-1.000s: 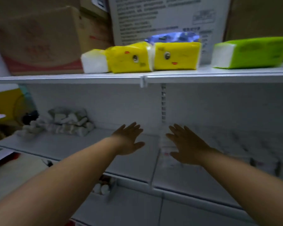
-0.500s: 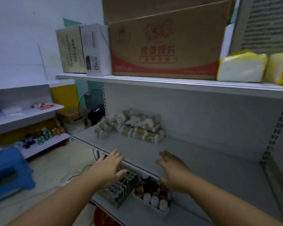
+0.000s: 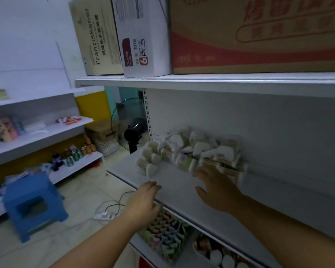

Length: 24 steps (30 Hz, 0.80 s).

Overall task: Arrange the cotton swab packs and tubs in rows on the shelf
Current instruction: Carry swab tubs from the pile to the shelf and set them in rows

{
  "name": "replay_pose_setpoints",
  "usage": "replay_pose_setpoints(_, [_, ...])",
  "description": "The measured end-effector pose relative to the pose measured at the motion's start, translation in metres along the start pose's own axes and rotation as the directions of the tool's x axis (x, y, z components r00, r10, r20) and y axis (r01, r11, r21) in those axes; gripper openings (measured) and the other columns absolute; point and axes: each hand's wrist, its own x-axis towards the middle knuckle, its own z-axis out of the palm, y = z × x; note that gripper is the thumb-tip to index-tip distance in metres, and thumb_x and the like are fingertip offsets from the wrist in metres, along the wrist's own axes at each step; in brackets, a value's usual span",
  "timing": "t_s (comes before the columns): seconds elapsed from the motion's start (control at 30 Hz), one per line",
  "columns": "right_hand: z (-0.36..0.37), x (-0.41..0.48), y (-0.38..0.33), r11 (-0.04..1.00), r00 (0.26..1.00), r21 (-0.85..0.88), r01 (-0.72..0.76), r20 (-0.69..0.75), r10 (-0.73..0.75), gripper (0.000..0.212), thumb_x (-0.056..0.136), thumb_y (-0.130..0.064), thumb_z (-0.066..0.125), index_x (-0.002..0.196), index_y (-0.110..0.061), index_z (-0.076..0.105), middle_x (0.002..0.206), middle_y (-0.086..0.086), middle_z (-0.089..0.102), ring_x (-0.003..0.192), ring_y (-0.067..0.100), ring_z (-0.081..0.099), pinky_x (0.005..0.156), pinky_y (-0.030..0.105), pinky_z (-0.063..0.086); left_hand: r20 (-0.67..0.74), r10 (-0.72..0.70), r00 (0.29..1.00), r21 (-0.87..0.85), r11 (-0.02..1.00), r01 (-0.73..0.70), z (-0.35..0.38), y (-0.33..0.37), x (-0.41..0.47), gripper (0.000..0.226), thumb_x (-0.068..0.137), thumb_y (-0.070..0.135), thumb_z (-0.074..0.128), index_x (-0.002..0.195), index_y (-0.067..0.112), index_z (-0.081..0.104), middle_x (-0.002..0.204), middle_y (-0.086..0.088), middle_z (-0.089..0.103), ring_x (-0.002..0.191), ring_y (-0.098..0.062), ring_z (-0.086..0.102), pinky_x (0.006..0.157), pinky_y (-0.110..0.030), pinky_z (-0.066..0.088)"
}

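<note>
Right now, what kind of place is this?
Likely a small shop or stockroom: white retail shelving, a heap of cotton swab packs, shipping cartons up top, drink bottles on the left shelf.

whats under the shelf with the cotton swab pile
A lower shelf with a tray of colourful packs and a bin of small containers. The left hand and the upper board cover the rest.

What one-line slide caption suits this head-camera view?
Left hand and right hand reach, open, toward a jumbled heap of cotton swab packs on the white shelf.
</note>
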Motion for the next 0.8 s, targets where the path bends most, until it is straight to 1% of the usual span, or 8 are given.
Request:
replay_pose_setpoints(0.13, [0.038, 0.053, -0.011, 0.997, 0.999, 0.064, 0.045, 0.028, -0.046, 0.043, 0.093, -0.033, 0.048, 0.134, -0.022, 0.044, 0.139, -0.002, 0.041, 0.125, 0.015, 0.039, 0.095, 0.024, 0.035, -0.116, -0.073, 0.991, -0.111, 0.992, 0.06, -0.016, -0.042, 0.039, 0.06, 0.084, 0.039, 0.062, 0.138, 0.024, 0.042, 0.147, 0.001, 0.035, 0.135, -0.018, 0.032, 0.107, -0.027, 0.029])
replay_pose_setpoints(0.27, [0.06, 0.094, -0.026, 0.986, 0.999, 0.16, 0.038, -0.023, -0.035, 0.043, 0.094, -0.025, 0.048, 0.137, -0.018, 0.042, 0.145, 0.001, 0.036, 0.131, 0.018, 0.036, 0.102, 0.027, 0.033, -0.048, -0.119, 0.992, -0.314, 0.944, 0.098, -0.029, -0.084, 0.074, 0.072, 0.076, 0.028, 0.07, 0.14, 0.03, 0.037, 0.156, 0.003, 0.02, 0.142, -0.017, 0.021, 0.109, -0.029, 0.026])
replay_pose_setpoints(0.43, [0.089, 0.134, -0.045, 0.983, 0.991, 0.182, 0.032, -0.133, -0.008, 0.05, 0.093, -0.015, 0.049, 0.141, -0.012, 0.037, 0.154, 0.001, 0.023, 0.141, 0.018, 0.025, 0.109, 0.029, 0.031, 0.036, 0.04, 0.999, -0.199, 0.979, -0.033, -0.015, -0.115, 0.112, 0.082, 0.08, 0.046, 0.067, 0.147, 0.037, 0.021, 0.157, 0.011, 0.012, 0.142, -0.011, 0.018, 0.109, -0.024, 0.021])
replay_pose_setpoints(0.53, [0.107, 0.151, -0.055, 0.959, 0.962, 0.279, -0.054, -0.242, 0.124, 0.044, 0.091, -0.011, 0.054, 0.134, -0.011, 0.046, 0.147, 0.005, 0.033, 0.136, 0.022, 0.034, 0.104, 0.025, 0.034, -0.086, 0.16, 0.983, -0.268, 0.947, -0.177, -0.003, -0.143, 0.118, 0.053, 0.083, 0.038, 0.067, 0.132, 0.032, 0.047, 0.143, 0.013, 0.037, 0.127, -0.005, 0.039, 0.098, -0.008, 0.026])
replay_pose_setpoints(0.6, [0.118, 0.16, -0.063, 0.94, 0.936, 0.324, -0.11, -0.284, 0.207, 0.044, 0.088, -0.01, 0.059, 0.131, -0.008, 0.049, 0.142, 0.007, 0.037, 0.133, 0.024, 0.037, 0.102, 0.027, 0.037, -0.163, 0.006, 0.987, -0.599, 0.794, -0.104, -0.002, -0.16, 0.119, 0.029, 0.083, 0.024, 0.07, 0.107, 0.033, 0.058, 0.12, 0.018, 0.054, 0.106, 0.0, 0.052, 0.088, -0.005, 0.035])
replay_pose_setpoints(0.67, [0.129, 0.17, -0.074, 0.932, 0.918, 0.319, -0.173, -0.292, 0.27, 0.05, 0.086, -0.012, 0.063, 0.133, -0.007, 0.047, 0.142, 0.008, 0.035, 0.134, 0.025, 0.035, 0.104, 0.032, 0.039, -0.084, -0.153, 0.985, -0.873, 0.488, 0.002, -0.004, -0.174, 0.125, 0.012, 0.086, 0.016, 0.067, 0.093, 0.024, 0.062, 0.1, 0.006, 0.067, 0.094, -0.008, 0.063, 0.08, -0.02, 0.047])
replay_pose_setpoints(0.73, [0.139, 0.178, -0.086, 0.914, 0.897, 0.319, -0.252, -0.276, 0.344, 0.058, 0.086, -0.018, 0.065, 0.138, -0.01, 0.042, 0.145, 0.007, 0.031, 0.133, 0.023, 0.034, 0.102, 0.031, 0.039, 0.047, -0.193, 0.98, -0.981, 0.179, 0.082, -0.006, -0.185, 0.132, 0.009, 0.088, 0.018, 0.064, 0.095, 0.014, 0.064, 0.094, -0.006, 0.071, 0.089, -0.018, 0.068, 0.072, -0.028, 0.054])
replay_pose_setpoints(0.8, [0.147, 0.182, -0.095, 0.889, 0.864, 0.292, -0.353, -0.262, 0.429, 0.059, 0.088, -0.026, 0.064, 0.14, -0.013, 0.041, 0.146, 0.004, 0.032, 0.129, 0.021, 0.04, 0.096, 0.029, 0.043, 0.17, -0.149, 0.974, -0.984, -0.087, 0.158, -0.005, -0.194, 0.139, 0.021, 0.088, 0.022, 0.06, 0.101, 0.007, 0.063, 0.098, -0.011, 0.07, 0.093, -0.025, 0.067, 0.077, -0.034, 0.057])
